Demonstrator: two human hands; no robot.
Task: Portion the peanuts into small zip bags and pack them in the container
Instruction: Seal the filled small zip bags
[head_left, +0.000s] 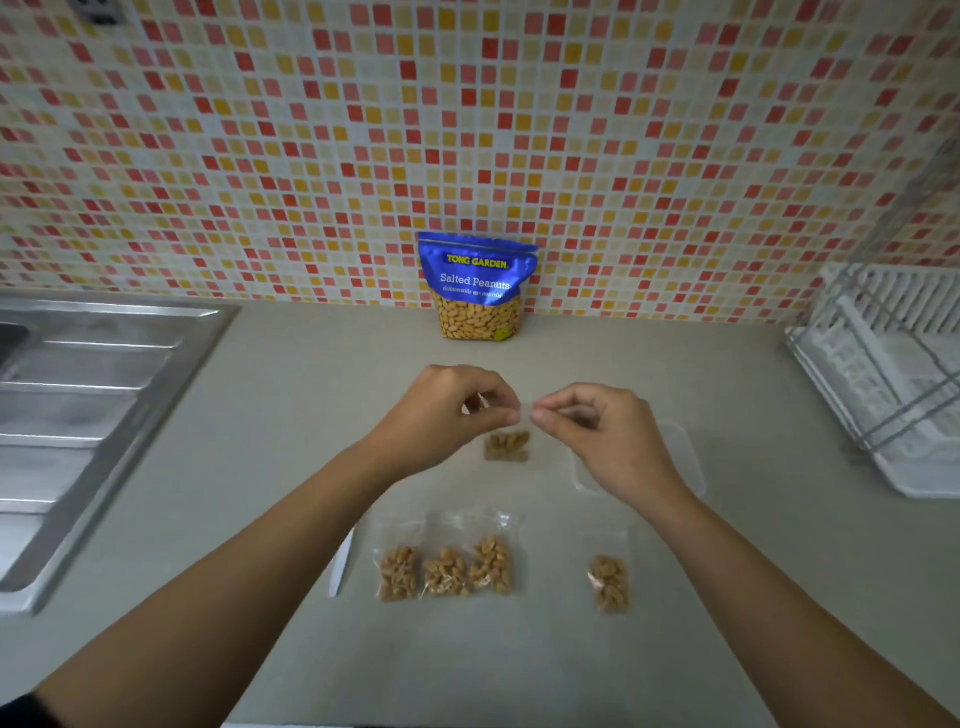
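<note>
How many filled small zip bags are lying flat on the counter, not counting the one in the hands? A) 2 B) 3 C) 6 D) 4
D: three clear peanut-filled zip bags lie side by side, a fourth filled bag lies apart to their right, on the grey countertop.

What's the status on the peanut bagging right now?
Both hands, left and right, pinching small zip bag top. Four filled bags on counter. Nothing in the way.

Two bare forearms are seen, uncovered from elbow to wrist. On the left hand (441, 410) and the right hand (602, 431) no rings, watch or gloves are worn. A dark sleeve edge (23, 714) is glimpsed at the left upper arm, bottom corner.
</note>
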